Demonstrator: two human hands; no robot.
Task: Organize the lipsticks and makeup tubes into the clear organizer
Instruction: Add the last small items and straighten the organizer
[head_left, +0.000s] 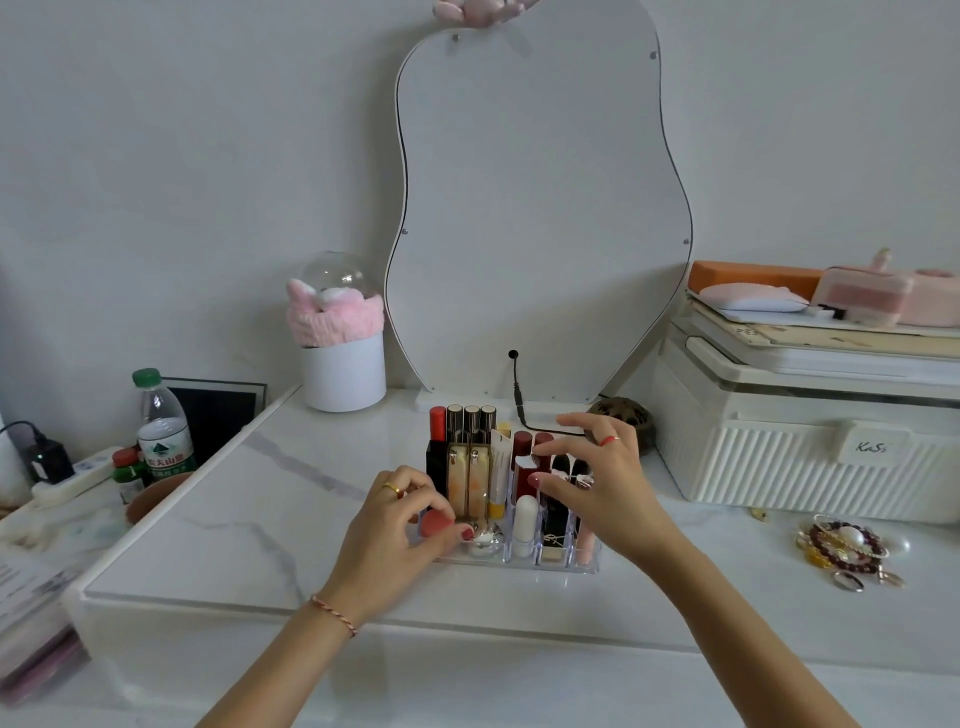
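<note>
The clear organizer (524, 564) stands on the white marble tabletop, in front of the mirror. Upright in its slots are a red lipstick (437, 423), three dark gold-banded tubes (471, 422), two gold cases (467, 483), a white-and-yellow tube (500, 475), dark red lipsticks (522, 449) and a white stick (525, 517). My left hand (400, 530) pinches a pinkish-red makeup sponge (435, 524) at the organizer's left front corner. My right hand (597, 488) hovers over the right slots, fingers spread, fingertips touching the black lipsticks (558, 512) there.
A curvy white mirror (540, 208) with a black cable stands behind the organizer. A white pot with a pink headband (340, 358) is at back left, a ribbed white storage box (805, 457) at right, bracelets and rings (844, 551) at front right, water bottles (163, 431) off the left edge.
</note>
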